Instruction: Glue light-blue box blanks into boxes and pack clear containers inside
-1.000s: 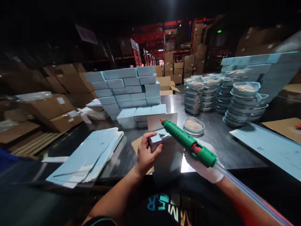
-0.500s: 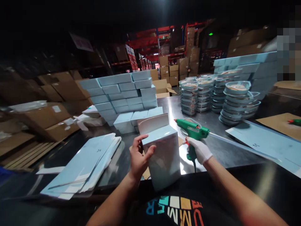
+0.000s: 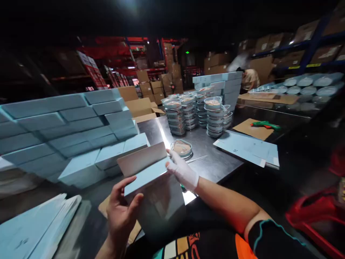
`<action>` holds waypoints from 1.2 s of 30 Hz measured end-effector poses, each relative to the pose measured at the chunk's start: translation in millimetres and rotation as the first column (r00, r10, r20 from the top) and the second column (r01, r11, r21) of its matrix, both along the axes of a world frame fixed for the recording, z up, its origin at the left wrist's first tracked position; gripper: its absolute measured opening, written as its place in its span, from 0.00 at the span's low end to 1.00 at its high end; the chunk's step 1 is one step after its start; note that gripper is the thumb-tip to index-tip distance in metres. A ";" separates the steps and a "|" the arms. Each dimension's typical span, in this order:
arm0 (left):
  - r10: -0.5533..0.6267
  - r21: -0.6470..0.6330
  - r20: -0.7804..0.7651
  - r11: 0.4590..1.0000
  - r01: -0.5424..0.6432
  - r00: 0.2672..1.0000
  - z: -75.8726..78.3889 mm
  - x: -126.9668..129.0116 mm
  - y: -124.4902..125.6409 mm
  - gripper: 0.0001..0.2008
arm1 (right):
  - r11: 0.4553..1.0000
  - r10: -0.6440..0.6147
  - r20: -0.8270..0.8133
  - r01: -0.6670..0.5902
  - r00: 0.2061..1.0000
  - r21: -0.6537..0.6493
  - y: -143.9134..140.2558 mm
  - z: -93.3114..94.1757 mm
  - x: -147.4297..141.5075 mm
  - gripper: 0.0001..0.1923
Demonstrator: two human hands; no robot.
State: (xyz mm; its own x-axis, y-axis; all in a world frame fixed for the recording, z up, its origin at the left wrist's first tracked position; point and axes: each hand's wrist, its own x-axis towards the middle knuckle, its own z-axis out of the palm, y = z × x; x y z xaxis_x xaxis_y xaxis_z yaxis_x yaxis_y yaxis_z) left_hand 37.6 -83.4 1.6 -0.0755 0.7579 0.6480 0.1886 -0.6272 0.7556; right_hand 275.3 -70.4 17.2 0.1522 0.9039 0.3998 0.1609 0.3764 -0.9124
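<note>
A pale blue cardboard box (image 3: 161,201) stands tilted in front of me, its top flap (image 3: 142,158) raised at the far side. My left hand (image 3: 122,201), bare, grips the box's left edge, with thumb and fingers on either side of the corner. My right hand (image 3: 183,169), in a white fingerless glove, holds the upper right edge near the flap. A bit of green shows just below the right hand; the rest is hidden behind the box and wrist. Beyond that hand lies a clear lidded container (image 3: 182,148) on the dark metal table (image 3: 210,165).
Blue boxes (image 3: 81,122) are stacked at the left, flat blue sheets (image 3: 35,230) in front. Stacked containers (image 3: 175,115) stand at the back. To the right are more blue sheets (image 3: 248,147) and a green glue gun (image 3: 265,125) on cardboard. A person (image 3: 250,77) works farther back.
My right hand has let go of the green glue gun it held and moved onto the box's upper right edge. My left hand stays on the box. The view has turned right.
</note>
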 end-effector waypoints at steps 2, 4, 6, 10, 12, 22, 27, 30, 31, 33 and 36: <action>-0.054 0.017 -0.028 0.998 0.054 0.998 -6.8 4.1 2.0 0.26 | 0.998 0.048 0.015 -0.048 0.999 -0.032 -7.6 9.3 -6.2 0.26; -0.096 0.003 -0.017 0.995 0.096 0.995 -13.8 8.0 4.1 0.26 | 0.995 0.078 0.026 -0.076 0.997 -0.062 -17.1 12.4 -3.8 0.25; -0.122 -0.019 0.022 0.992 0.122 0.992 -18.9 12.0 6.9 0.28 | 0.989 0.138 0.025 -0.137 0.990 -0.056 -25.4 10.0 5.1 0.24; -0.144 0.073 0.149 0.988 0.134 0.978 -18.9 14.0 17.9 0.31 | 0.950 0.305 0.067 -0.308 0.950 0.049 -29.6 -4.6 27.1 0.43; -0.242 0.166 0.166 0.962 0.215 0.956 -14.6 8.9 24.7 0.32 | 0.946 0.262 0.195 -0.291 0.945 0.142 -29.0 -12.8 33.7 0.42; -0.399 0.345 -0.187 0.829 0.440 0.898 0.3 -8.1 25.6 0.11 | 0.903 0.201 0.357 -0.314 0.912 0.294 -46.8 -13.6 22.3 0.17; -0.349 0.365 -0.319 0.813 0.454 0.881 14.1 -22.2 25.8 0.09 | 0.893 0.128 0.382 -0.274 0.915 0.357 -40.0 -14.6 14.8 0.22; -0.133 0.299 -0.566 0.887 0.352 0.814 35.2 -30.5 13.5 0.10 | 0.840 0.039 0.519 -0.310 0.854 0.445 -39.8 -12.0 0.5 0.37; -0.045 0.285 -0.636 0.914 0.289 0.770 41.5 -32.5 7.0 0.14 | 0.820 0.035 0.566 -0.348 0.824 0.455 -40.9 -10.6 -5.8 0.41; 0.033 0.247 -0.725 0.945 0.215 0.688 50.0 -38.0 -6.1 0.22 | 0.767 0.078 0.633 -0.452 0.770 0.455 -41.3 -8.7 -16.8 0.46; -0.019 0.134 -0.762 0.973 0.187 0.647 52.5 -57.4 -15.9 0.29 | 0.695 0.160 0.665 -0.562 0.729 0.449 -25.0 -11.6 -13.3 0.46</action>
State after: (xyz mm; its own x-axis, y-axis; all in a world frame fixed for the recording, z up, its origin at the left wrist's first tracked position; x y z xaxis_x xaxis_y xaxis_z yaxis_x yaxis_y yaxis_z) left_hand -19.7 -99.3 54.1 0.5719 0.5903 0.5696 0.5632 -0.7874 0.2506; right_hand 262.0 -95.4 5.6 -0.5532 0.3719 0.7454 0.2620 0.9271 -0.2681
